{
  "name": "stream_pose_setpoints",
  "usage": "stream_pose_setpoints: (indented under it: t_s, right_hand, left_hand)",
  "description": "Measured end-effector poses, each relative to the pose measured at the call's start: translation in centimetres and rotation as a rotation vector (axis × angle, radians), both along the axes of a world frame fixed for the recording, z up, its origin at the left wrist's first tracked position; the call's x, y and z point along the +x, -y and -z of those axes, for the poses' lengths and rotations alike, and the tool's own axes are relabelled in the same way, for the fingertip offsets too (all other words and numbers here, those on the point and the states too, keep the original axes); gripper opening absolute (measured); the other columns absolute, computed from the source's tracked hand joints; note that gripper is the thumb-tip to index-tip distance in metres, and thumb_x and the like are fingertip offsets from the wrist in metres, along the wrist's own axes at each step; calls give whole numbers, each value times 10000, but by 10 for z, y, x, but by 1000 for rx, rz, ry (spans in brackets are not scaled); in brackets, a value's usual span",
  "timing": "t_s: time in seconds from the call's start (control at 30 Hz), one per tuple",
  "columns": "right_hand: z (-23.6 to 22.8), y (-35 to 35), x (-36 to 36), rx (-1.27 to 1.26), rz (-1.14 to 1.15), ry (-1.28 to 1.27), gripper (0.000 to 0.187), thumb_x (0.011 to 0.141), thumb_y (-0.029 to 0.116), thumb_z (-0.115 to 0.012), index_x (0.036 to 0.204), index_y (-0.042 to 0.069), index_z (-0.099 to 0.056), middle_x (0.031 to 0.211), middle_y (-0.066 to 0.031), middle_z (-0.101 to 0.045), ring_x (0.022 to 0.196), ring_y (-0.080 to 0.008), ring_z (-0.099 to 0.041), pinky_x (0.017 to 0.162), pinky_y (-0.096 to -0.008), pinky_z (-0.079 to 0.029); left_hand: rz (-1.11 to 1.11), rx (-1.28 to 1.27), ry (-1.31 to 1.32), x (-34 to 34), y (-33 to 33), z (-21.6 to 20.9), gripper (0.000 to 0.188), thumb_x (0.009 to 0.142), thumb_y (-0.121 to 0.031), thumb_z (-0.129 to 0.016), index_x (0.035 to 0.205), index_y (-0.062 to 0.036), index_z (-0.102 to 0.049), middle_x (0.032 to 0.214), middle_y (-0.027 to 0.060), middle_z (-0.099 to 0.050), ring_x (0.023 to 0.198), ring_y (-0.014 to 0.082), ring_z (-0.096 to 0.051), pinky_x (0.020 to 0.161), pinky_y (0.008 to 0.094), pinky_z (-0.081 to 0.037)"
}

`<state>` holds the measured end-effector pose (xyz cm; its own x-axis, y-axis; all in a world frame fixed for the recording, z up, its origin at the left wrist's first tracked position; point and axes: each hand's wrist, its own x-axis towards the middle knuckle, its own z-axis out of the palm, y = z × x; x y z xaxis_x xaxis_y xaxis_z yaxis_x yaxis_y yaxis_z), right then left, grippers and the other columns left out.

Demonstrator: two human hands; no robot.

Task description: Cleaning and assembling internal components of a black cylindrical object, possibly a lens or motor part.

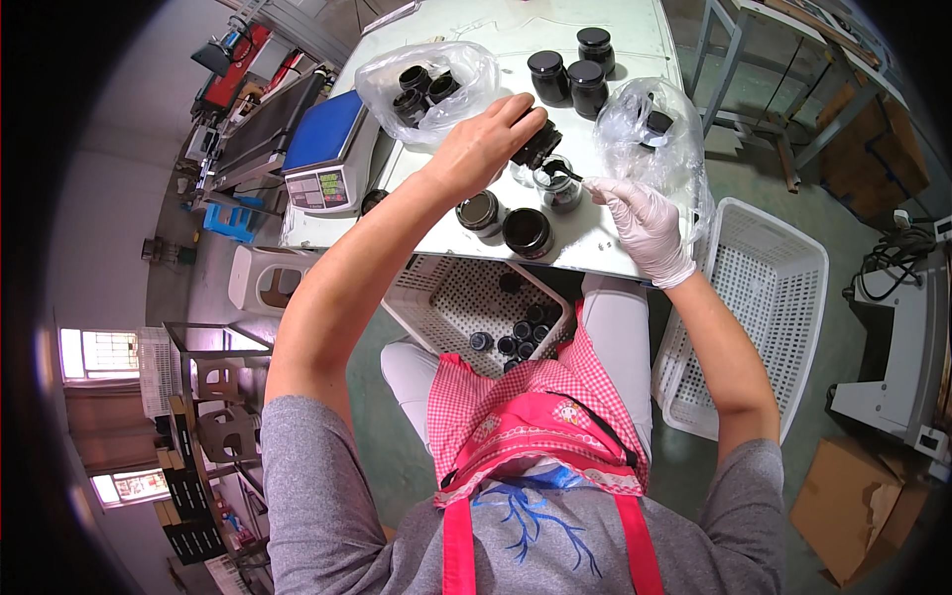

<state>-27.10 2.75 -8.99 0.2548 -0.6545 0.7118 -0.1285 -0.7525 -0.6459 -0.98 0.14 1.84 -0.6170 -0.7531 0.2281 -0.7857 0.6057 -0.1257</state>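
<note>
My bare left hand (488,142) grips a dark jar (536,149), tilted above the table. Just below it stands a clear glass jar (561,193) with dark stuff at its mouth. My right hand (643,220), in a white glove, pinches the end of a thin dark stirrer or spatula (565,172) that reaches over the clear jar's rim. Nearer me stand an open jar of dark contents (528,232) and another jar with a greyish top (480,212). What is inside the tilted jar is hidden by my fingers.
Black-lidded jars (589,87) stand at the back of the white table (456,22). Plastic bags (476,64) hold more jars. A blue-topped scale (325,134) sits left. Below are a white crate with several small jars (416,288) and another white basket (808,288).
</note>
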Motion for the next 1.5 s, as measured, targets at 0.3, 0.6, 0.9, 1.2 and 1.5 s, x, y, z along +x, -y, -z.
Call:
stream_pose_setpoints:
  t_s: [0.3, 0.6, 0.9, 1.2, 1.5]
  right_hand:
    - [-1, -2, -4, 63, -22, -68, 197, 1030, 141, -645, 1174, 38, -732, 1033, -99, -782, 947, -204, -763, 852, -320, -600]
    - [2, -1, -5, 73, -10, -88, 202, 1032, 140, -642, 1177, 31, -729, 1051, -102, -783, 956, -204, -765, 857, -320, -599]
    - [2, 0, -6, 65, -11, -94, 206, 1033, 142, -641, 1178, 20, -724, 1060, -106, -782, 957, -204, -767, 854, -323, -610]
    - [2, 0, -5, 62, -7, -92, 204, 1032, 140, -643, 1179, 25, -725, 1046, -105, -782, 953, -202, -766, 850, -321, -609]
    - [-1, -1, -5, 38, -3, -101, 202, 1031, 145, -645, 1182, 37, -725, 1035, -105, -780, 940, -208, -764, 841, -322, -603]
  left_hand:
    - [17, -19, -18, 0, 0, 0, 589, 809, 54, -629, 1367, -82, -494, 1370, 130, -512, 1274, 331, -560, 915, 423, -594]
    - [6, -21, -5, -1, 0, -1, 595, 807, 55, -631, 1368, -83, -493, 1367, 126, -514, 1277, 331, -558, 922, 420, -596]
    - [9, -23, -17, -1, 0, -1, 590, 804, 55, -630, 1363, -81, -498, 1370, 127, -510, 1277, 332, -557, 922, 422, -595]
    - [7, 2, -31, 2, 1, -1, 625, 831, 25, -691, 1405, -110, -484, 1425, 133, -507, 1238, 369, -583, 912, 456, -569]
    - [13, -27, -17, 1, 1, -1, 618, 796, 63, -634, 1379, -83, -492, 1391, 134, -505, 1291, 339, -550, 926, 430, -595]
